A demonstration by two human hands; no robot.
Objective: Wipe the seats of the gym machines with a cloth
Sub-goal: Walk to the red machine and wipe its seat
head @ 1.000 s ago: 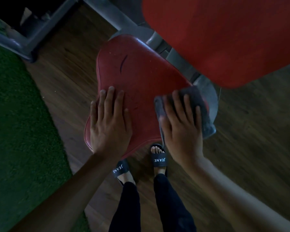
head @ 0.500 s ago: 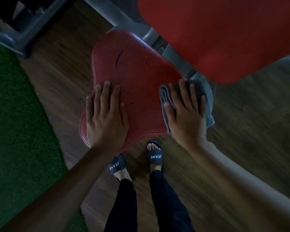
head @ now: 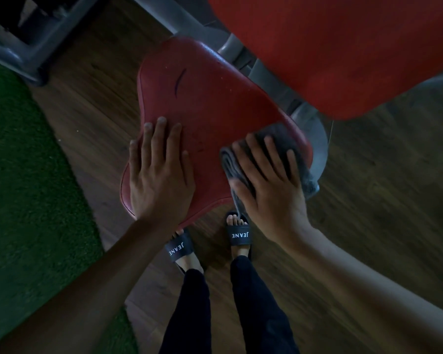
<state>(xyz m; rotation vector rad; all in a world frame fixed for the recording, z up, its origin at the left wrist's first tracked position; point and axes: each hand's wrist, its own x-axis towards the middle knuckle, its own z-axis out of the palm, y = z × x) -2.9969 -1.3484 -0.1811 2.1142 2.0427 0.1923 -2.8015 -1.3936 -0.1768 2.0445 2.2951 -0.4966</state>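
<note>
While pinned under a flat palm, lying folded on the near right corner of the seat: dark grey cloth (head: 281, 134), far end spilling over the right-hand edge, rolled fold showing just left of the index finger. Pressing down on it, right hand (head: 271, 190), fingers straight and spread, curled round nothing. Underneath, red padded seat (head: 210, 103), roughly triangular, narrow end pointing away, marked by a short dark slit (head: 180, 81) near the far left. Resting on the near left part of that seat, left hand (head: 161, 180), palm down, fingers extended and close together, touching the vinyl, apart from the cloth. Above and to the right, large red back pad (head: 343, 52), covering the seat's far right corner from this view. Between the two pads, grey metal frame (head: 261, 72). Below, dark wooden floor (head: 381, 187); along the left side, green turf mat (head: 23, 175). Near the bottom, just beyond the seat's front edge, two feet in black slides (head: 238, 235) lettered JEANE, black trousers (head: 256, 302) above them.
</note>
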